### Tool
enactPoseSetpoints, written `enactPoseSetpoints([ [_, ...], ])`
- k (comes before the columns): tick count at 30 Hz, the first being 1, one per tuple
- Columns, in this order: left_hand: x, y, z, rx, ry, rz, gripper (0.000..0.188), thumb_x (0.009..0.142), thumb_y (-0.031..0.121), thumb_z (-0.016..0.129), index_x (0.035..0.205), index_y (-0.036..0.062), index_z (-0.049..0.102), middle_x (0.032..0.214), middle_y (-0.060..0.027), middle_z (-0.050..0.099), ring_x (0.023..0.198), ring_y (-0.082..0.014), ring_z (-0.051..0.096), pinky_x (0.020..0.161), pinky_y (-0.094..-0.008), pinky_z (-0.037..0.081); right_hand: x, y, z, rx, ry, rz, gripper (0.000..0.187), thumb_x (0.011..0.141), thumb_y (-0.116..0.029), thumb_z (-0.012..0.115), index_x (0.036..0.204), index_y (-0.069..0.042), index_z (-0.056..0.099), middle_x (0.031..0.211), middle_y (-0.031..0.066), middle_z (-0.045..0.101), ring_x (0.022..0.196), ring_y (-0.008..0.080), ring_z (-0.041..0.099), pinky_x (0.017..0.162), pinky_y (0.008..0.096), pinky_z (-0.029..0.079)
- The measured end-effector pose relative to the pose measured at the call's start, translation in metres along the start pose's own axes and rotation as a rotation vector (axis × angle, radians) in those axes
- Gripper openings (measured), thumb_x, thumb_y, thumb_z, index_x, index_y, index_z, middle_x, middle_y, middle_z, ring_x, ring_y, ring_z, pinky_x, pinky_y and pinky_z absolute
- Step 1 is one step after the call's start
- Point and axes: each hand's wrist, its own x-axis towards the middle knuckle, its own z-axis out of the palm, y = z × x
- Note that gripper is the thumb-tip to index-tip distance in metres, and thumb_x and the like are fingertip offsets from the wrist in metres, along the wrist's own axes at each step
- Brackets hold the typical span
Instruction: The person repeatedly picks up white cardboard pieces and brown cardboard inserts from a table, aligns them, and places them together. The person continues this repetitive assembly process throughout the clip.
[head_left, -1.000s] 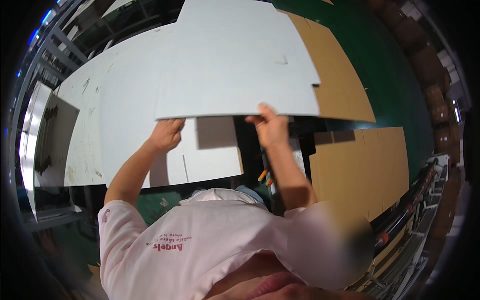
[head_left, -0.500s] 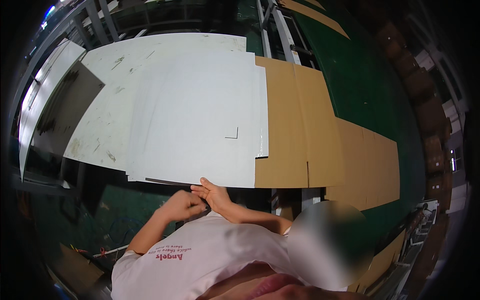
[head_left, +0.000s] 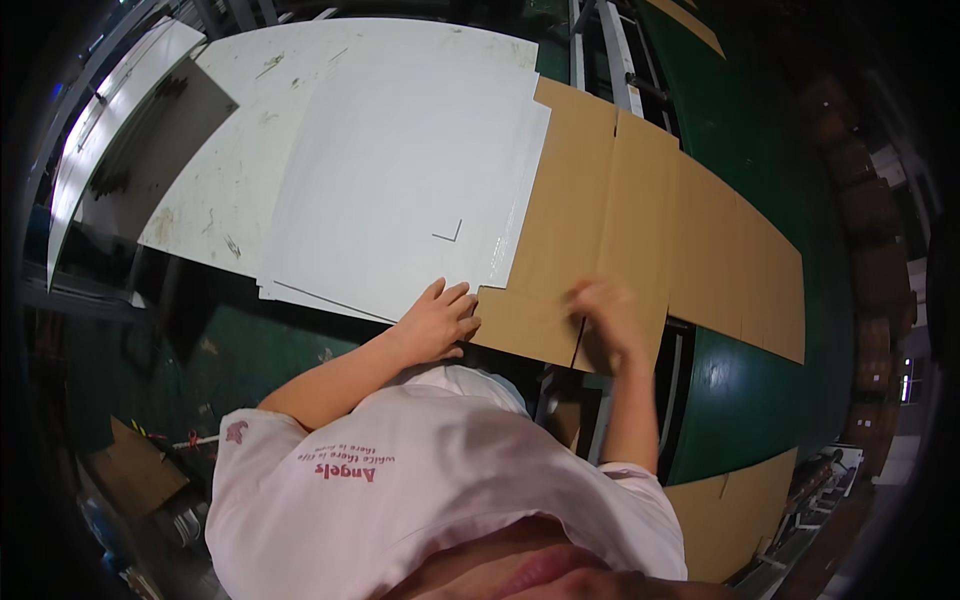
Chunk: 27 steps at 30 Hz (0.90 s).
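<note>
A large white sheet (head_left: 400, 190) lies flat on a stack of white sheets on the work surface. To its right lies a flattened brown cardboard blank (head_left: 640, 230) with fold lines. My left hand (head_left: 438, 322) rests with fingers spread on the near corner where the white sheet meets the cardboard. My right hand (head_left: 608, 325) is blurred over the near edge of the brown cardboard, beside a slit in it. Whether it grips the edge is unclear.
A green belt (head_left: 730, 390) runs under the cardboard at the right. More brown cardboard (head_left: 730, 510) lies at the lower right. A metal frame edge (head_left: 90, 150) is at the far left. Brown scraps (head_left: 135, 465) sit on the floor at lower left.
The white sheet, held up a second ago, now lies flat on the stack. My hands have parted; the right one moved right onto the brown cardboard.
</note>
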Motion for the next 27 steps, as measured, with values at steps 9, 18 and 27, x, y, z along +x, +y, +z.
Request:
enactPoseSetpoints([
  [9,0.0,-0.008,0.032,-0.092,0.202,0.033,0.035,0.07,0.021,0.076,0.099,0.0098,0.061,0.121,-0.0075,0.055,0.124,-0.0302,0.046,0.108,-0.0463,0.036,0.06,-0.014,-0.177,-0.157,0.329,-0.127,0.021,0.084,-0.013,0.068,0.097,0.003,0.063,0.083,0.0073,0.065,0.068,0.0134,0.061,0.059,0.0263,0.049],
  [18,0.003,-0.006,0.041,-0.34,0.362,-0.125,0.056,0.072,0.026,0.073,0.122,0.0085,0.056,0.123,-0.0097,0.056,0.121,-0.0297,0.05,0.106,-0.0475,0.037,0.134,0.009,0.037,-1.104,-0.027,-0.532,0.044,0.088,-0.028,0.054,0.123,-0.002,0.056,0.14,0.0191,0.046,0.132,0.0383,0.038,0.108,0.0461,0.031],
  [27,0.006,-0.023,0.038,-0.294,0.247,0.017,0.057,0.07,0.029,0.075,0.119,0.0056,0.058,0.131,-0.0145,0.05,0.121,-0.0326,0.047,0.104,-0.045,0.035,0.16,0.058,0.021,-0.996,0.653,-0.403,0.072,0.074,-0.034,0.076,0.131,0.002,0.051,0.142,0.023,0.042,0.133,0.0359,0.037,0.11,0.0439,0.029],
])
